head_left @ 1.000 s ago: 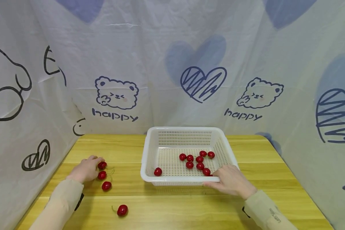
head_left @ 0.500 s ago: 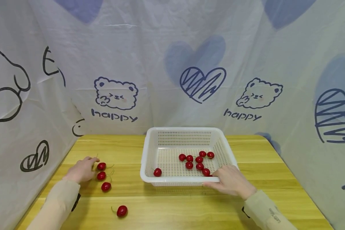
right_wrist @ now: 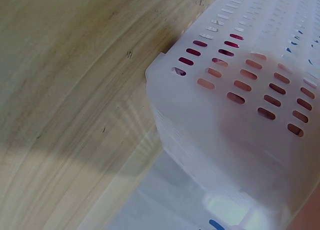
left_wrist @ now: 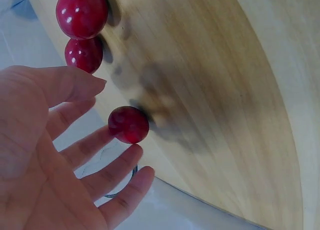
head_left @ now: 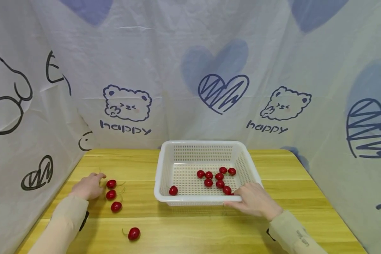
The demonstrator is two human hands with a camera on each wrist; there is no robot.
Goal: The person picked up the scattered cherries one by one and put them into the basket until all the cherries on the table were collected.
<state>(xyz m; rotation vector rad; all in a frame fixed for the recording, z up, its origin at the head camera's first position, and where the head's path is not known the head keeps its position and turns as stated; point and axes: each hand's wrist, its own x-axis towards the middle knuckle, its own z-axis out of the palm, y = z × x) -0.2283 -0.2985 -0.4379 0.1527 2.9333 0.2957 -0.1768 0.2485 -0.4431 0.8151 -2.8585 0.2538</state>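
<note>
My left hand [head_left: 88,187] is at the table's left side, fingers spread and loosely bent. In the left wrist view a red cherry [left_wrist: 128,125] lies right at its fingertips, with the thumb apart from it. From the head that cherry is mostly hidden; a thin stem shows past the fingers. Just right of the hand lie three cherries with stems: an upper cherry [head_left: 111,183], a middle cherry [head_left: 111,194] and a lower cherry [head_left: 116,206]. My right hand [head_left: 254,199] grips the near right rim of a white plastic basket [head_left: 197,198], thumb outside and fingers inside.
Several cherries [head_left: 208,183] lie in the basket, mostly toward its right, with a lone cherry [head_left: 173,190] at the near left. Another stemmed cherry [head_left: 133,234] is close to me on the wooden table [head_left: 184,233]. A printed curtain [head_left: 177,70] encloses the table.
My left hand has drawn a little left, away from the upper cherry, and a stem now shows past its fingers. The right hand keeps its grip on the basket.
</note>
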